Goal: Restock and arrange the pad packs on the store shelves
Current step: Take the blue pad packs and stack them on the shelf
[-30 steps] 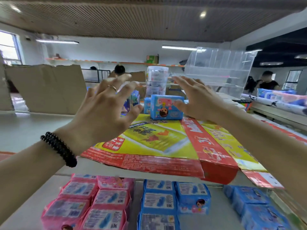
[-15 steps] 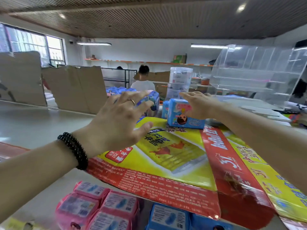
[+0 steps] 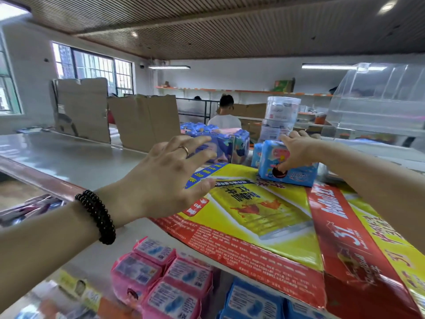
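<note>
While the right hand (image 3: 296, 148) grips a light blue pad pack (image 3: 286, 165) lying at the far edge of the flattened yellow carton (image 3: 259, 217), the left hand (image 3: 165, 178) hovers spread, holding nothing, near a dark blue pack (image 3: 220, 146). Pink packs (image 3: 161, 277) fill the shelf (image 3: 96, 263) below.

Shop stockroom: shelves (image 3: 69, 164) stacked with pad packs (image 3: 161, 279), cardboard boxes (image 3: 142, 120).

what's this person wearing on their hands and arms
Both forearms are bare, with no sleeves in view. The left hand has a thin gold-coloured ring on one finger, and the left wrist carries a black beaded bracelet wound round in several strands. The right hand shows no ring, bracelet or watch.
</note>
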